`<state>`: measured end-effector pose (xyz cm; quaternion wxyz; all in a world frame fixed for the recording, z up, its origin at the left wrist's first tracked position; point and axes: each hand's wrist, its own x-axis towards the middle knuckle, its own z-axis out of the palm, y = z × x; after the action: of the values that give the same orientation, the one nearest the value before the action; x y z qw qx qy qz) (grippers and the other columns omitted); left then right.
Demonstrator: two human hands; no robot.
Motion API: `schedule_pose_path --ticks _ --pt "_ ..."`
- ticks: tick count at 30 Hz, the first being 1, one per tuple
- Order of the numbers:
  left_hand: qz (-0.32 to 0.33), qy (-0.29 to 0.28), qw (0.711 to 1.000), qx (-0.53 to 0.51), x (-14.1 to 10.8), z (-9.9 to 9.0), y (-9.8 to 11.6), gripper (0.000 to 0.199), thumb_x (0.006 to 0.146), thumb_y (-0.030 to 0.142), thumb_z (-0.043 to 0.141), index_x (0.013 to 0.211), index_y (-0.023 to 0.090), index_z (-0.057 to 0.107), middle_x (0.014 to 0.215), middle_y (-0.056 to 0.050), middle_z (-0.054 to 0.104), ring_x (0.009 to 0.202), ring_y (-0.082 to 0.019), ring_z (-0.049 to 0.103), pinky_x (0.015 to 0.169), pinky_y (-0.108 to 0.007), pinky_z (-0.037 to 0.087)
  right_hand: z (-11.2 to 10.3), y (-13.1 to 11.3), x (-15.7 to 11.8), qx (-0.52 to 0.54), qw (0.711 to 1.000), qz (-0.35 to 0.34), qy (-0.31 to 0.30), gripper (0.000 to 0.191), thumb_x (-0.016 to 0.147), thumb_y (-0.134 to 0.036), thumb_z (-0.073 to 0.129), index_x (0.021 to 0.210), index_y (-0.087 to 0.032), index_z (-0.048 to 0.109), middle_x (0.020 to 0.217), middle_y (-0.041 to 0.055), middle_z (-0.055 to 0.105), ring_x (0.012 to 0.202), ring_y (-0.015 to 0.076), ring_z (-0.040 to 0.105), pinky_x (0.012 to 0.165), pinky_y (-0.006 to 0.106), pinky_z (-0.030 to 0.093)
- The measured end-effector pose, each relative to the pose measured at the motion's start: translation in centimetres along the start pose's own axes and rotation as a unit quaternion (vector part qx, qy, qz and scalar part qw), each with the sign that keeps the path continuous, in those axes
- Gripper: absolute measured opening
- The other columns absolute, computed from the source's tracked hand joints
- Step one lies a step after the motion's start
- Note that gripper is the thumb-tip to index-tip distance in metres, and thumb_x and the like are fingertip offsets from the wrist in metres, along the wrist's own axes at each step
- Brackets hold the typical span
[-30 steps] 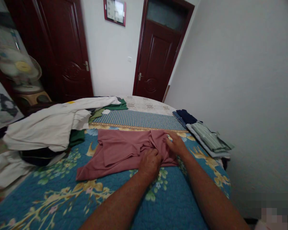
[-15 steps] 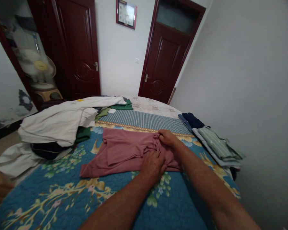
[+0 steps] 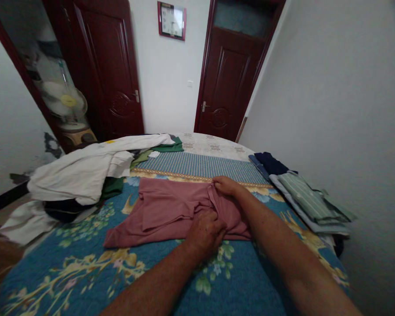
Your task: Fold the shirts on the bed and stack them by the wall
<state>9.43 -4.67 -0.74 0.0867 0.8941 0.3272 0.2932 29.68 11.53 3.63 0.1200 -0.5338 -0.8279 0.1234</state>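
A dusty-pink garment (image 3: 171, 202) lies partly folded on the blue flowered bedcover (image 3: 145, 285); whether it is a shirt or something else I cannot tell. My left hand (image 3: 207, 230) is closed on the garment's near side, right of its middle, with the fingertips tucked into the cloth. At the far edge, my right hand (image 3: 226, 186) pinches a gathered fold of the same cloth. Between the two hands the fabric is bunched in a ridge. The garment's left part spreads flat, its near left corner drawn out to a point.
A loose heap of white clothes (image 3: 72, 171) with dark and green pieces lies at the left. At the right edge sit folded clothes (image 3: 303, 193), pale green and navy, close to the wall (image 3: 332, 87). A blurred brown shape (image 3: 1, 259) shows at the far left.
My right hand has shifted slightly left along the far edge, and the bunched fold there has been drawn straighter. My left hand stays on the cloth. The view has shifted slightly.
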Motion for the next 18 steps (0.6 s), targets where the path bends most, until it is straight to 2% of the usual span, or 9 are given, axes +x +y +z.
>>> schedule_pose_path --ticks 3,8,14,18 --pt "0.0 0.007 1.0 -0.005 -0.1 -0.1 -0.1 0.012 0.097 0.025 0.064 0.087 0.022 0.071 0.086 -0.005 0.06 0.086 -0.021 0.057 0.075 -0.034 0.039 1.9 0.1 -0.7 0.0 0.999 0.009 0.04 0.033 0.096 -0.014 0.043 0.108 -0.018 0.074 0.111 0.01 0.077 0.104 0.0219 0.067 0.094 0.028 0.045" --pt "-0.012 0.005 0.999 -0.044 -0.2 -0.7 0.1 0.01 0.096 0.02 0.062 0.094 0.021 0.071 0.089 -0.006 0.061 0.089 -0.021 0.058 0.077 -0.033 0.041 3.1 0.5 -1.7 0.007 0.994 0.017 0.111 0.034 0.105 -0.022 0.042 0.123 -0.024 0.071 0.116 0.0074 0.078 0.106 0.0229 0.07 0.092 0.028 0.047" --pt "-0.034 -0.005 0.999 -0.034 -0.2 -1.9 0.4 0.012 0.095 0.02 0.06 0.093 0.021 0.072 0.086 -0.006 0.06 0.087 -0.022 0.058 0.074 -0.033 0.04 3.0 0.0 -1.1 -0.002 0.994 0.007 0.112 0.036 0.105 -0.024 0.045 0.132 -0.028 0.069 0.117 0.0055 0.079 0.105 0.0235 0.071 0.092 0.03 0.048" --pt "-0.04 -0.012 0.999 -0.013 -0.1 -2.1 0.3 0.011 0.095 0.023 0.062 0.09 0.021 0.072 0.084 -0.005 0.063 0.084 -0.021 0.06 0.074 -0.034 0.04 3.4 -0.6 -0.8 -0.048 0.994 0.011 0.094 0.036 0.107 -0.029 0.044 0.131 -0.027 0.07 0.114 0.0084 0.079 0.102 0.0255 0.072 0.09 0.033 0.049"
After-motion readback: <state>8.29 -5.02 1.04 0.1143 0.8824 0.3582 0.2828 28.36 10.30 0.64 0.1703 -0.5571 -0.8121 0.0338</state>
